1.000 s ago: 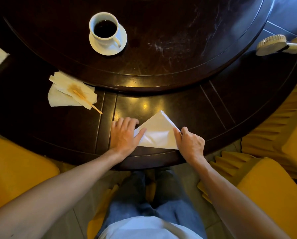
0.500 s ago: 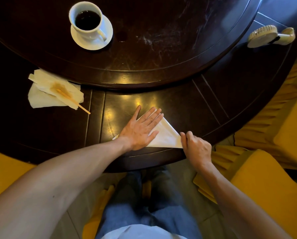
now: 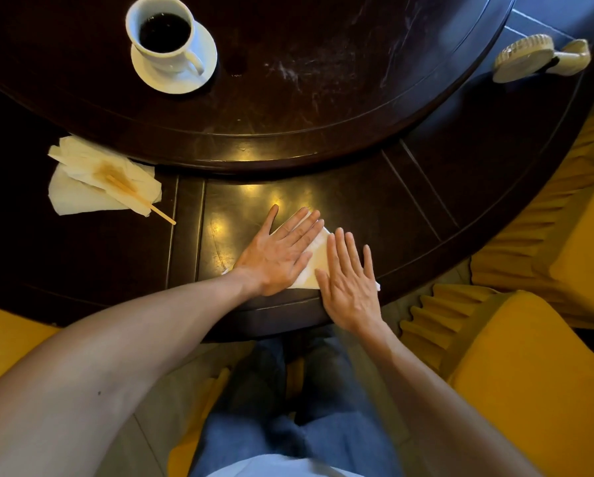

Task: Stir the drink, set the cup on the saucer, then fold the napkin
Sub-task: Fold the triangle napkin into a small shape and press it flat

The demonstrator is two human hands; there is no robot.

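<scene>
A white napkin (image 3: 314,261), folded into a triangle, lies on the dark table's near rim, mostly covered by both hands. My left hand (image 3: 282,253) lies flat on its left part, fingers spread. My right hand (image 3: 349,280) presses flat on its right part, fingers pointing away from me. A white cup (image 3: 163,32) of dark drink stands on its white saucer (image 3: 199,75) on the raised round centre, far left. A wooden stir stick (image 3: 140,197) rests on a stained, crumpled napkin (image 3: 82,187) to the left.
The dark wooden table (image 3: 357,201) has a raised round centre (image 3: 323,108). A cream hand-held fan (image 3: 536,58) lies at the far right. Yellow covered chairs (image 3: 529,373) stand at my right and left, close to the table edge. My legs in jeans are below.
My left hand slid onto the folded napkin and flattened. My right hand went from pinching the napkin's right corner to lying flat and open on it.
</scene>
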